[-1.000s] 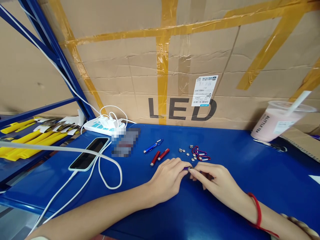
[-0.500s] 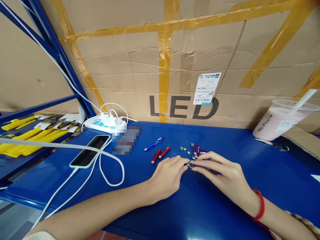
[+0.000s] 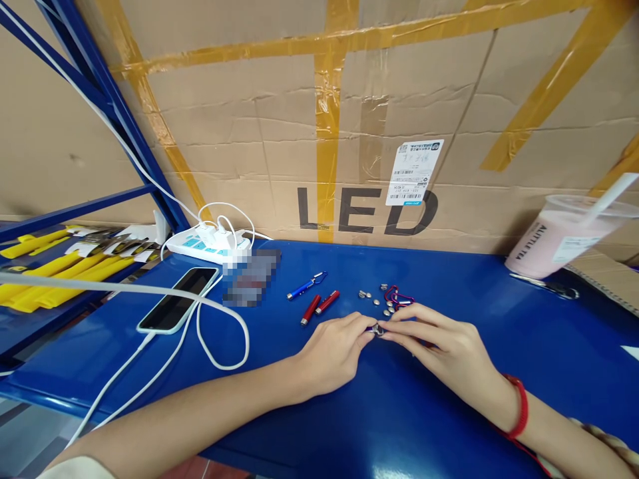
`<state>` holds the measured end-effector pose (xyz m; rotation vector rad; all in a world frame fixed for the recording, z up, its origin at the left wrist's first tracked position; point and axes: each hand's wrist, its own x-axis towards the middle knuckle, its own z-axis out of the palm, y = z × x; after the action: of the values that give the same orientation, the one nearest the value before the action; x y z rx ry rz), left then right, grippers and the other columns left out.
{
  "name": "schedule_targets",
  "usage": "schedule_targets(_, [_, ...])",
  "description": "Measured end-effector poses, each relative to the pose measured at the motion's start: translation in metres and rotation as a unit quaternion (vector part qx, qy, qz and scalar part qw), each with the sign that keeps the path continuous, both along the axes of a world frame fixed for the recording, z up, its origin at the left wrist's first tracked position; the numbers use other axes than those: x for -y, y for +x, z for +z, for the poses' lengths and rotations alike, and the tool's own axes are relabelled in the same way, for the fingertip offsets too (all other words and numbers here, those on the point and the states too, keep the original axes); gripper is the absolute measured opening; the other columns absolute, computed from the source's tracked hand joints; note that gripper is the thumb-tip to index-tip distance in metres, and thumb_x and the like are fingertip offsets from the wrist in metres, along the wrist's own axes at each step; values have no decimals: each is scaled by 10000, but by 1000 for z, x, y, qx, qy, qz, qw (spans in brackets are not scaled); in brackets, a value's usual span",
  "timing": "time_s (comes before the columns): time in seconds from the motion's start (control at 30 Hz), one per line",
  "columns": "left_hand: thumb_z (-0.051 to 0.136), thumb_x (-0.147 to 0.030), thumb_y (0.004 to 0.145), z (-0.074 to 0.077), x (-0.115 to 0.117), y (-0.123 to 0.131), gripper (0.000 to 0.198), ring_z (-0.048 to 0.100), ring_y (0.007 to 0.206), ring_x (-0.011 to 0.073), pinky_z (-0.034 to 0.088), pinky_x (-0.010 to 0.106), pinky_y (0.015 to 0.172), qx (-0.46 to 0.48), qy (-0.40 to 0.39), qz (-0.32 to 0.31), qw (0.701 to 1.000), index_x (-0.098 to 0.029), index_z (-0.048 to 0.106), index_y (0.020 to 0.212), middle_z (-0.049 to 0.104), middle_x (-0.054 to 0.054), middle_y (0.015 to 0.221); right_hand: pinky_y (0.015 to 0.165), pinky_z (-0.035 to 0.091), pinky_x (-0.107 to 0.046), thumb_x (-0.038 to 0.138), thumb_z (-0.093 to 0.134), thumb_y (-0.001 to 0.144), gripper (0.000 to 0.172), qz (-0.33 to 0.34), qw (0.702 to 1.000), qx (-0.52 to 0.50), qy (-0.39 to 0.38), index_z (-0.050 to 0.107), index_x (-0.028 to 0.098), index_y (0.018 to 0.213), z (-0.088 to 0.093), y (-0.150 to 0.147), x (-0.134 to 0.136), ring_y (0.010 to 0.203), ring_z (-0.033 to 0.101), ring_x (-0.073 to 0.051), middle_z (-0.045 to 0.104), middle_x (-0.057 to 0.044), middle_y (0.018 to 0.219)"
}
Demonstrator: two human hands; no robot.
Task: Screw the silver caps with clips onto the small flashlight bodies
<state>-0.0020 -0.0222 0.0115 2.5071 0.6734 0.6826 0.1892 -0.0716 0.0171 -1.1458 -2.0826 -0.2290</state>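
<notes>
The person's left hand (image 3: 329, 351) is curled tight around a small purple tube (image 3: 370, 328), so only a bit of it peeks out. The right hand (image 3: 452, 349) has its finger and thumb tips nipping the shiny metal end (image 3: 378, 330). The tube is about midway between the front and back edges of the blue worktop (image 3: 424, 419). I can't tell from here if it touches the top.

To do this bit well, I think the left hand should be the strong one and not let the tube spin. The right hand should go softly, with tiny moves, and line the end up straight with the tube. If it gets pushed crooked, it might stick or slip. Working low down would be smart, as a dropped bit could roll off the front edge.

Toward the back edge, just past the fingers, lie little silver discs (image 3: 376, 302) and some clips (image 3: 392, 295). A knuckle could knock those, so they need some room. Two red tubes (image 3: 310, 310) and a blue tube (image 3: 299, 289) lie past the left hand, on the side nearer the worktop's left edge.
</notes>
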Motion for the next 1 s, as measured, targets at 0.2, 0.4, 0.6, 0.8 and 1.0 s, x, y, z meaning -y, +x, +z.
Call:
schedule_targets(0.2, [331, -156, 934, -3, 0, 0, 229, 567, 739, 142, 439, 227, 666, -3, 6, -6, 1000, -139, 548, 1008, 588, 38, 856, 615, 515, -164, 320, 469, 910, 272, -1, 1000, 8, 9, 701, 212, 818, 1, -1, 0, 649, 653, -88, 677, -11, 808])
schedule_targets(0.4, [341, -168, 933, -3, -1, -1, 233, 570, 714, 141, 431, 224, 645, -16, 32, -10, 999, -134, 571, 957, 599, 36, 822, 603, 510, -158, 347, 457, 912, 301, 5, 1000, 10, 8, 699, 217, 789, 3, -2, 0, 666, 659, -91, 682, -2, 788])
schedule_targets(0.6, [330, -162, 932, -5, -1, -1, 231, 577, 697, 141, 431, 224, 634, -22, 46, -15, 999, -145, 558, 962, 613, 32, 827, 616, 504, -159, 350, 473, 904, 278, 5, 1000, 5, 0, 686, 210, 795, 2, -1, 1, 664, 655, -87, 682, 1, 791])
schedule_targets(0.8, [330, -172, 929, -7, -1, -1, 234, 611, 725, 156, 447, 236, 645, -41, 54, -23, 997, -147, 559, 973, 640, 40, 851, 604, 496, -163, 350, 494, 894, 261, 17, 999, -6, -29, 677, 210, 773, 2, -1, 1, 619, 639, -81, 675, 11, 761])
schedule_targets(1.0, [349, -166, 925, -2, -1, -1, 237, 628, 769, 156, 463, 230, 668, -41, 40, -20, 998, -154, 574, 998, 658, 44, 899, 610, 502, -177, 339, 526, 876, 222, 18, 997, -21, -67, 668, 211, 763, 3, -1, 2, 642, 642, -98, 673, 4, 760])
